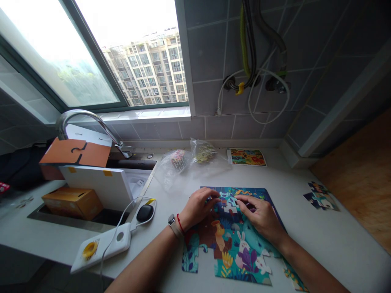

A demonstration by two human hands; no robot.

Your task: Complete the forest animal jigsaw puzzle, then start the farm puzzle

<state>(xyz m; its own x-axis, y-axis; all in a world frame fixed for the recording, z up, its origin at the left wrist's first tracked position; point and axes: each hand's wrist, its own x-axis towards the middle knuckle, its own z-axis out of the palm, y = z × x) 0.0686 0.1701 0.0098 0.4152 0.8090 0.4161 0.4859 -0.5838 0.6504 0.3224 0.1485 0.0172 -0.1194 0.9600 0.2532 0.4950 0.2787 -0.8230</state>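
1. Currently, in the head view, a jigsaw puzzle (224, 234) is lying flat on the white table (314, 244), under and between the person's two hands, and is showing a rabbit, a jug and flowers.
2. The left hand (198, 208) is reaching over the puzzle's upper left part; its fingers are curving, their tips sitting close by a pale patch of pieces (228, 201). Whether they are pinching anything, one cannot tell.
3. The right hand (260, 216) is coming in from the other side of that patch; its thumb and forefinger are standing slightly apart farther back, but one cannot tell whether the tips are clamping a piece.
4. The puzzle's lower edge is showing a gap beside the left corner, and a strip of pieces (293, 276) is lying partly beneath the right forearm.
5. A watch (172, 221) and a red cord (180, 224) are circling the left wrist.
6. Beyond the puzzle, two clear plastic bags (174, 165) (205, 154) are resting beside each other, and a picture card (248, 157) is lying to their right.
7. Well apart at the right, a small cluster of pieces (323, 198) is lying near the table's edge.
8. At the left, a power strip (105, 247) is carrying a yellow ring (90, 250), while a brown box (73, 202) is sitting in the sink (65, 223) below the curved tap (88, 114).
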